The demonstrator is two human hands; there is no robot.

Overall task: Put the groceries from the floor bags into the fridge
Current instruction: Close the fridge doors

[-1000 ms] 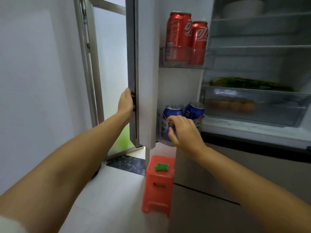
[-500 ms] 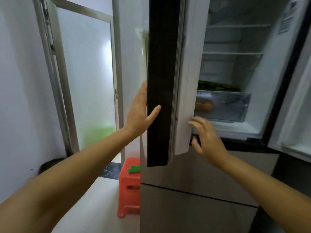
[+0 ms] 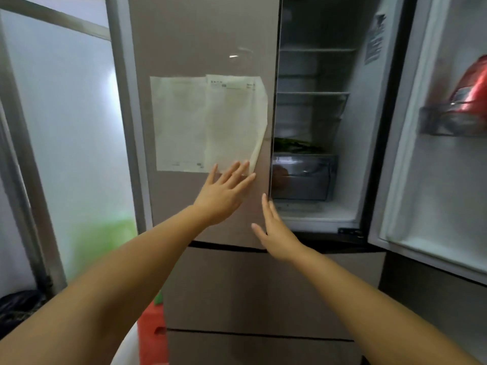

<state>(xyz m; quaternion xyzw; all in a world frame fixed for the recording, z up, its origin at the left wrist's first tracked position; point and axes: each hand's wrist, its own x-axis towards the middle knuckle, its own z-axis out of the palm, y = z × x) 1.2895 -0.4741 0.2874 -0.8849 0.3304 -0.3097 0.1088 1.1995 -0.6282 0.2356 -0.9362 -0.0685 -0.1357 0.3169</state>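
Note:
The fridge's left door (image 3: 200, 43) is pushed almost closed, its beige front with taped paper sheets (image 3: 208, 122) facing me. My left hand (image 3: 224, 191) lies flat on that door with straight fingers, just below the papers. My right hand (image 3: 276, 233) is open with straight fingers at the door's lower right edge. The right door (image 3: 427, 180) stands open, and red cans (image 3: 471, 90) sit blurred in its shelf. Inside are empty shelves, leafy greens (image 3: 295, 146) and a clear drawer (image 3: 303, 177). No bags are in view.
A red plastic stool (image 3: 151, 335) stands on the floor left of the fridge. A frosted glass door with a metal frame (image 3: 66, 127) fills the left side. Something dark (image 3: 18, 304) lies on the floor at far left. Fridge drawers (image 3: 263, 291) sit below the doors.
The left fridge door has swung from wide open to almost closed. My left hand moved from its edge to its front; my right hand left the blue cans and came to the door's edge.

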